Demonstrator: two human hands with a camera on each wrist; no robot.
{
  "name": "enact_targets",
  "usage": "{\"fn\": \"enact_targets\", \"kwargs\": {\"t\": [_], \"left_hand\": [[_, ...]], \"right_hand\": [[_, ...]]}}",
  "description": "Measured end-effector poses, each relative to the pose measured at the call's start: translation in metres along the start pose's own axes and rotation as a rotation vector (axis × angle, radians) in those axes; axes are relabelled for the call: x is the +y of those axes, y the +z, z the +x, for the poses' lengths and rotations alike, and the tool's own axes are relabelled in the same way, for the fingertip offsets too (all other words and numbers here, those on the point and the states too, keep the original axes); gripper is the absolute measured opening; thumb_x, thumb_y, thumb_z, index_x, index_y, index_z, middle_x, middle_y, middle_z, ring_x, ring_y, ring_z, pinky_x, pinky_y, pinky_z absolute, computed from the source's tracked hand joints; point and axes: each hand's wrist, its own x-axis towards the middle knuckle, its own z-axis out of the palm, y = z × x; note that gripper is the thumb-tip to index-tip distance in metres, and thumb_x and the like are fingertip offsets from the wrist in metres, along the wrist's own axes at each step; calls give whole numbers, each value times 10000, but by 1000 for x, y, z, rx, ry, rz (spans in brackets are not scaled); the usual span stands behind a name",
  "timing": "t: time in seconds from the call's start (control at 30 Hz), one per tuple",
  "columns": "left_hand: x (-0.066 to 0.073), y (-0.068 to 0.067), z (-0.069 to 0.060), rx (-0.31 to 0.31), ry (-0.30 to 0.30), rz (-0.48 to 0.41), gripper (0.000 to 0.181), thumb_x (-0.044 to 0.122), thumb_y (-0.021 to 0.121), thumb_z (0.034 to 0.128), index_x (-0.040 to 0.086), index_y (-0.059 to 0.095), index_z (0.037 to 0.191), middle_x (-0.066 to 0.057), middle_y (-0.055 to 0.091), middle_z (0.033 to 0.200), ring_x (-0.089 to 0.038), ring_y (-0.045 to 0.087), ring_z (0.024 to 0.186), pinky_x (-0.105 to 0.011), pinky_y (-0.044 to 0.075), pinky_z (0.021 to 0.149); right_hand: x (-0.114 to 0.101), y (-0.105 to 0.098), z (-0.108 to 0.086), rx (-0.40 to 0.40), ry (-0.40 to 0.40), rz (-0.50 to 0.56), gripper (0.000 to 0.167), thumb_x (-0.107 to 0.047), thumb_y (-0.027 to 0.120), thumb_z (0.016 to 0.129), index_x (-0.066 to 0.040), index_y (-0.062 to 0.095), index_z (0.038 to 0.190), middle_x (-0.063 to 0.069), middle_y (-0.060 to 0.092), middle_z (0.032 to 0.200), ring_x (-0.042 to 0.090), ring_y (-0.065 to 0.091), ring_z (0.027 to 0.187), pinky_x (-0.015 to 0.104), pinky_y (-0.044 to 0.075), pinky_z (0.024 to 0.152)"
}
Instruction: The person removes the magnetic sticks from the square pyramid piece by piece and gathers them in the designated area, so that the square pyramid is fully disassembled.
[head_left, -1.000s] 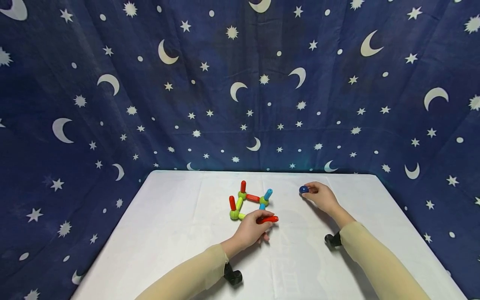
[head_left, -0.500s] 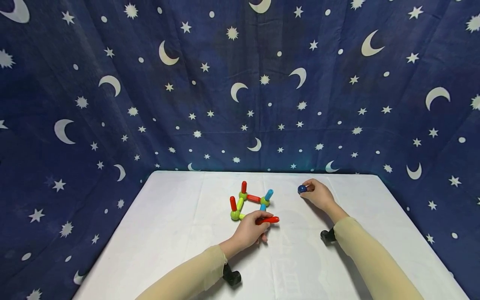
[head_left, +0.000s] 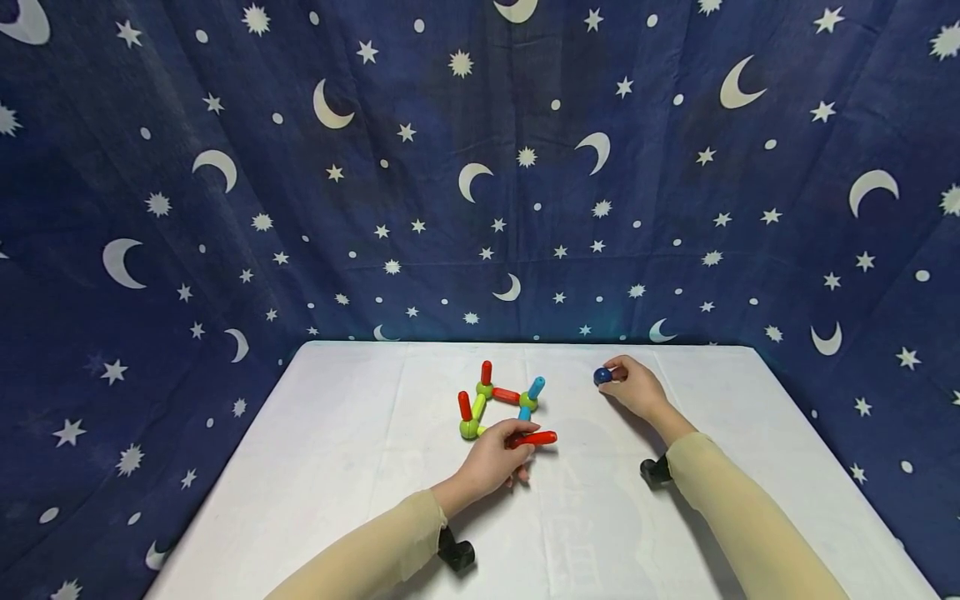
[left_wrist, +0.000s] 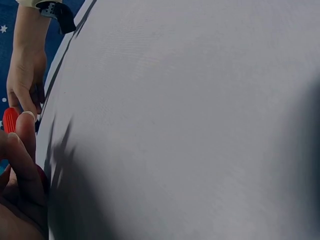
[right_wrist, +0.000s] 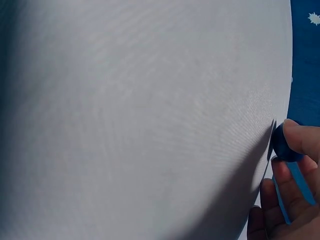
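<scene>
In the head view my left hand [head_left: 491, 460] pinches a red rod [head_left: 538, 438] between thumb and fingers, its free end pointing right. The left wrist view shows the tip of that red rod [left_wrist: 10, 120] past the thumb; a darker red patch lies partly hidden under the fingers. Just beyond this hand stands a frame of green balls [head_left: 468, 428] joined by coloured rods, with two red rods and a blue rod [head_left: 536, 387] sticking up. The hand hides its near right corner. Farther right, my right hand [head_left: 641, 392] holds a dark blue ball [head_left: 602, 376] at its fingertips, low over the table.
A white cloth covers the table [head_left: 360, 467]. Behind it and along both sides hangs a dark blue curtain [head_left: 420, 167] with moons and stars. Black wrist cameras, left [head_left: 456, 552] and right [head_left: 656, 473], stick out below the sleeves.
The right hand has shifted slightly left and away with the blue ball. My left hand has edged a little left, still holding the red rod. The frame stays put.
</scene>
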Motion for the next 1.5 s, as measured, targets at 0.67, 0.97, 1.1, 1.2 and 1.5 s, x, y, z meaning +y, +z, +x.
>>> {"fn": "enact_targets", "kwargs": {"t": [0.67,0.97,1.1,1.2,1.5], "left_hand": [[-6,-37,-6,5,-10,188,466,181,737,966,167,580,1404,-19,676,981,-208,663,617,-338,549,518],[-8,-45,-1,-50,-1,293,462,235,771,944,158,594,1365,16,626,1023,-190,629,584,-348,546,509],[-9,-46,1,-83,4,295,426,234,766,948,176,612,1341,15,646,960,-182,640,594,-338,541,497],[-9,-46,3,-96,8,300,394,232,761,952,209,628,1322,27,644,961,-181,640,584,-328,529,477],[-6,-39,4,-97,17,306,298,229,739,970,228,648,1254,47,644,973,-172,637,560,-311,515,451]], "right_hand": [[0,-11,-20,14,-32,80,599,-199,724,955,47,476,1442,267,602,1265,408,558,1155,519,467,953],[-27,1,-52,-26,-49,203,386,-215,659,1017,21,616,1320,189,657,1251,351,603,1147,489,469,977],[-45,14,-69,-201,11,302,385,-260,664,1015,-1,643,1299,125,688,1220,279,642,1073,419,526,883],[-57,25,-79,-342,45,373,432,-265,710,981,10,626,1304,101,709,1141,260,657,950,380,556,785],[-72,50,-91,-434,0,420,325,-181,754,940,-3,654,1193,85,714,960,232,608,767,347,540,676]]}}
